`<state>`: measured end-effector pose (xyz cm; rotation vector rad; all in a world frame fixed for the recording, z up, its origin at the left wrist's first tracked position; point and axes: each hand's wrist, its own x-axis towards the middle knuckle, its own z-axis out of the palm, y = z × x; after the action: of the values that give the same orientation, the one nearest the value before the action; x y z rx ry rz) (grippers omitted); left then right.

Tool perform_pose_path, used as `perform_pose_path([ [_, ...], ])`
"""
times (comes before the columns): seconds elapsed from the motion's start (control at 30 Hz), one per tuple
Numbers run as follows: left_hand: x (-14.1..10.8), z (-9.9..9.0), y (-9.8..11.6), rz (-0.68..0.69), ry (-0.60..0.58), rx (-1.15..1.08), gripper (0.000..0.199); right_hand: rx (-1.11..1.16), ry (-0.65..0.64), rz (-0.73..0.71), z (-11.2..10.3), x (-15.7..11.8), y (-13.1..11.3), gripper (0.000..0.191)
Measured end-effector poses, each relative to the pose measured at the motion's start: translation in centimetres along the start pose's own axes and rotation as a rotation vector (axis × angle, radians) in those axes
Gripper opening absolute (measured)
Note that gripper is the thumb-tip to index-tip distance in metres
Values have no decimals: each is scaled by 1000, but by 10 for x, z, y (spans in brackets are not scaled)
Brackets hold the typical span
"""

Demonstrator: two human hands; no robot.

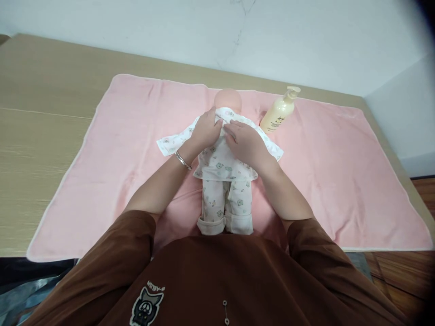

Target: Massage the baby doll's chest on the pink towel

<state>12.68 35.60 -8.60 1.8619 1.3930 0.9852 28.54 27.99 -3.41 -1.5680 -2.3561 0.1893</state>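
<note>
A bald doll (228,98) lies stretched out with its head at the far end; no facial features show. It wears a white printed shirt (220,164), sleeves spread to both sides, and matching trousers (239,199) with rolled cuffs. My left hand (206,129) rests on the shirt's upper left part by the neck, thumb apart from the fingers. Just right of it, my right hand (246,141) has bent fingers closed on the shirt's cloth below the collar. Both hands partly cover the shirt's upper part.
Under the doll a pink blanket (129,136) with white edging covers much of the wooden table (44,136). A pale yellow pump bottle (279,111) leans to the right beyond the doll's sleeve. Behind the table rises a white wall (170,31).
</note>
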Motion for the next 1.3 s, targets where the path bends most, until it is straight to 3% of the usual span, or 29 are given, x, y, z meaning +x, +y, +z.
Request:
perform_pose_path([
  [0.13,-2,-23,8,-45,80,-185,69,54,134,-37,16,8,5,49],
  [0.23,-1,-41,11,-32,159,-274,71,31,48,-40,33,15,7,55],
  [0.33,-1,-52,15,-21,230,-331,66,26,36,-37,35,18,7,54],
  [0.47,-10,-60,33,39,329,-387,60,6,177,4,28,16,5,54],
  [0.67,-36,-64,75,164,488,-400,55,-30,-8,-56,29,13,-1,53],
  [0.77,-42,-65,81,194,530,-383,52,-23,64,-98,27,13,-3,50],
  [1.0,-35,-60,73,341,589,-464,53,-22,96,-65,31,17,1,49],
  [1.13,-39,-58,80,254,545,-463,52,-31,198,-150,35,14,-4,45],
  [1.23,-44,-55,89,132,452,-489,43,-55,150,-197,41,13,-4,44],
  [1.3,-45,-53,92,95,454,-516,38,-80,93,-221,38,17,1,41],
])
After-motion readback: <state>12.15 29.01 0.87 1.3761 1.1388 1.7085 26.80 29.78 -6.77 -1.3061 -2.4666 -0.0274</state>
